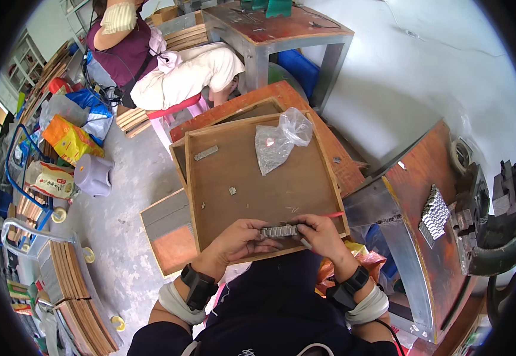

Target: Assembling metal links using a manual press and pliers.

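A metal watch band [279,231] is stretched level between my two hands, over the near edge of a shallow wooden tray [190,178]. The fingers of my left hand [234,240] pinch its left end. My right hand [324,236] grips the other end; a thin red stick-like piece [333,214] shows beside its knuckles, and I cannot make out whether that hand holds it. Inside the tray lie a short metal band section [206,152], a small pale piece [232,190] and tiny pins [293,209]. A clear plastic bag [273,151] rests at the tray's far right.
The tray sits on a reddish wooden table [338,160]. To the right, a metal-framed bench [415,237] carries rows of metal links [434,213] beside dark machinery [477,219]. A co-worker [133,65] sits at far left. A grey stool [93,175] and stacked boards [68,270] stand left.
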The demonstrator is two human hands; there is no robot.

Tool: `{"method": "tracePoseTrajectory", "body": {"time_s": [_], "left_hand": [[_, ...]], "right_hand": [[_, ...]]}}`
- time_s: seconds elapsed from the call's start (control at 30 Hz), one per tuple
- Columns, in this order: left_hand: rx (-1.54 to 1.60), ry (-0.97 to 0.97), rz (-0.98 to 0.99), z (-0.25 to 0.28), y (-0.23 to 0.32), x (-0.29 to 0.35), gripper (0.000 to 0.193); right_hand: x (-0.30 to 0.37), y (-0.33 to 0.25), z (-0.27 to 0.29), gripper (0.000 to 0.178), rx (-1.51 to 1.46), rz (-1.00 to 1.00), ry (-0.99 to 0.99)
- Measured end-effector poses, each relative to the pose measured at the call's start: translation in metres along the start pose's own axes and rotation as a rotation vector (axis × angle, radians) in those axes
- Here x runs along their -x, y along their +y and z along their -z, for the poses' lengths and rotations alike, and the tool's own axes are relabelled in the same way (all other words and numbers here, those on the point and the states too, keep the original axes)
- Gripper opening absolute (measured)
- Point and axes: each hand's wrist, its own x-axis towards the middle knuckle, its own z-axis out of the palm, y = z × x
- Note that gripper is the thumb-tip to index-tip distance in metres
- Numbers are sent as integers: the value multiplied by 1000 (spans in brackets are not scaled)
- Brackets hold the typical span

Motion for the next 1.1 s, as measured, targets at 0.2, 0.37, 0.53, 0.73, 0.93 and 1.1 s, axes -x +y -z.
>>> {"method": "tracePoseTrajectory", "body": {"time_s": [0.2, 0.37, 0.53, 0.73, 0.93, 1.1], "left_hand": [[-83, -69, 3, -9, -1, -3, 51], [-72, -149, -3, -24, 3, -6, 53], [-72, -196, 17, -29, -2, -13, 51], [-366, 43, 60, -53, -11, -29, 35], [-928, 132, -255, -106, -13, -50, 12], [-1303, -158, -1043, -220, -35, -125, 13]], "right_hand": [[7, 4, 6, 23, -193, -91, 11], [19, 1, 12, 27, -185, -59, 28], [28, 3, 19, 27, -140, -82, 38], [50, 6, 29, 25, 13, 31, 223], [106, -26, 56, 15, 393, 350, 666], [172, -39, 119, 15, 621, 225, 1161]]}}
